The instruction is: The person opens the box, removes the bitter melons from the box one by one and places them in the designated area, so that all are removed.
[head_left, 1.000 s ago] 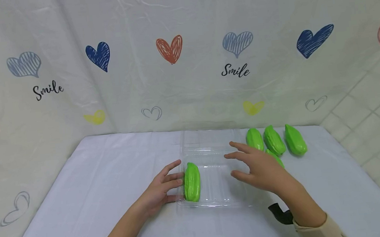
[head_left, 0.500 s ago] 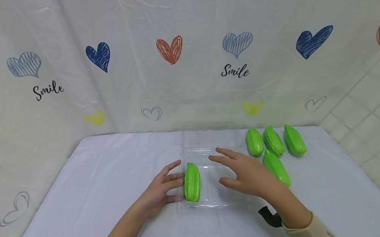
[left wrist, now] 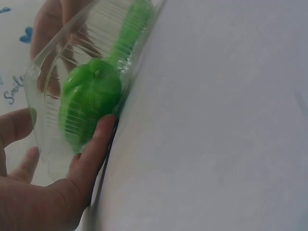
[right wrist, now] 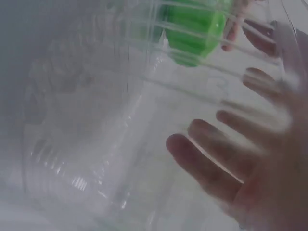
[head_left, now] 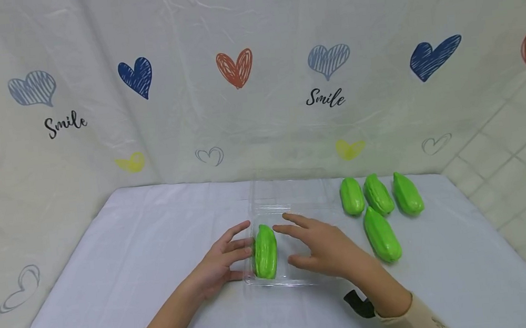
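Observation:
A clear plastic clamshell box point(head_left: 302, 279) lies open on the table, its lid point(head_left: 289, 190) folded back toward the wall. One green ribbed fruit point(head_left: 265, 252) rests lengthwise along the left side inside it. My left hand point(head_left: 220, 266) touches the box's left side from outside, fingers spread; the left wrist view puts its thumb point(left wrist: 94, 151) by the lower edge near the fruit. Over the right half of the box hovers my right hand point(head_left: 323, 245), fingers extended and apart, holding nothing. Through the clear plastic, the right wrist view shows those fingers point(right wrist: 207, 163) and the fruit's end.
Right of the box lie several more green fruits: three in a back row, including one point(head_left: 408, 194) farthest right, and another point(head_left: 382, 235) nearer. A white cloth covers the table point(head_left: 127, 282). Behind it hangs a white curtain point(head_left: 283, 125) printed with hearts.
My right hand has moved left, from beside the loose fruits to over the box, uncovering the nearer fruit. The left hand, box and fruit inside have stayed put.

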The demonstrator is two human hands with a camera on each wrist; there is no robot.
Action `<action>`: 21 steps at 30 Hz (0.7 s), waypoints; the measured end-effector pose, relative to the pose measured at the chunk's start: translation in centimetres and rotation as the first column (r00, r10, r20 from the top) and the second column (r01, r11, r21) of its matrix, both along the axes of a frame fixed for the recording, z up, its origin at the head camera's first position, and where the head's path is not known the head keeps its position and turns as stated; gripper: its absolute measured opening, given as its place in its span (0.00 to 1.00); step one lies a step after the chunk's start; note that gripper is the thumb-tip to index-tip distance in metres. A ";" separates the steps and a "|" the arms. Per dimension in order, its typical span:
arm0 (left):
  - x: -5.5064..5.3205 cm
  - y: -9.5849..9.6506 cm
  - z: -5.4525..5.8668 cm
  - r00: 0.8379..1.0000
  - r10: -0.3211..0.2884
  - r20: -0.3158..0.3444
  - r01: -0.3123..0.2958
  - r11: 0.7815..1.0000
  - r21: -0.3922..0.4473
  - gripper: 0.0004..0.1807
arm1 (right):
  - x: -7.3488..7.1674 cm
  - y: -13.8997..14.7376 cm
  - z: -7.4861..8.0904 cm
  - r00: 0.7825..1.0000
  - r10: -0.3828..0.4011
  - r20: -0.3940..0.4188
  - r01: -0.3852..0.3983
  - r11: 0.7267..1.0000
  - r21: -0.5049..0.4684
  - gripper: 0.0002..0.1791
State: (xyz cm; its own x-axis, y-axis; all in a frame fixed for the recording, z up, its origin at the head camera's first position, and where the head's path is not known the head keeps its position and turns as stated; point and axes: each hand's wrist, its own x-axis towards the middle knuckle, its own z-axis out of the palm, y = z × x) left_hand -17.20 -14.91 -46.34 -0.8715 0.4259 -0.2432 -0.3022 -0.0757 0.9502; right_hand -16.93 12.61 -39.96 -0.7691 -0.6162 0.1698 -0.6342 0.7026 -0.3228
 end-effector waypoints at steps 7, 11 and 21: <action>-0.1 -0.2 0.1 1.000 -0.013 -0.012 0.013 1.000 0.015 0.38 | -0.3 -1.1 -0.8 0.998 0.020 0.061 -0.021 1.000 0.011 0.36; -0.2 -0.3 0.0 1.000 -0.012 -0.017 0.012 1.000 0.013 0.38 | -0.4 -1.6 -1.0 0.996 0.023 0.084 -0.025 1.000 0.016 0.35; -0.2 -0.2 0.0 1.000 -0.014 -0.023 0.014 1.000 0.016 0.38 | -0.4 -2.6 -1.3 0.992 0.060 0.114 -0.063 0.998 0.018 0.35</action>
